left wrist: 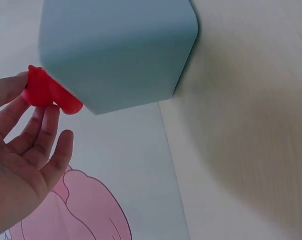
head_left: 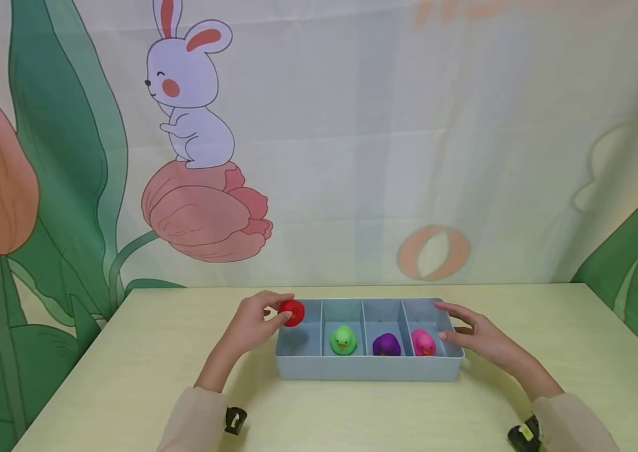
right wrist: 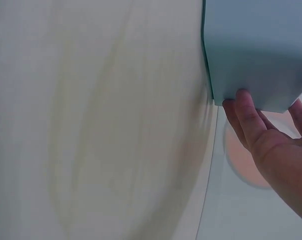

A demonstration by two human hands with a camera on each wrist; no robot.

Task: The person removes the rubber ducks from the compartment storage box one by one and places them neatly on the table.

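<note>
My left hand (head_left: 255,321) pinches a red rubber duck (head_left: 292,312) between thumb and fingers, over the leftmost compartment of a blue-grey divided box (head_left: 367,369). In the left wrist view, the red duck (left wrist: 39,87) shows partly behind the box's corner. At the box's other end, my right hand (head_left: 480,336) holds the right wall, thumb and forefinger at the rim. The right wrist view shows fingertips (right wrist: 245,97) against the outer side. A green duck (head_left: 343,339), a purple duck (head_left: 387,344) and a pink duck (head_left: 423,342) sit in separate compartments.
The box stands on a pale wooden table (head_left: 127,376), near its back edge. Behind it hangs a printed cloth (head_left: 324,157) with a rabbit and tulips. Black straps (head_left: 235,420) show by both sleeves.
</note>
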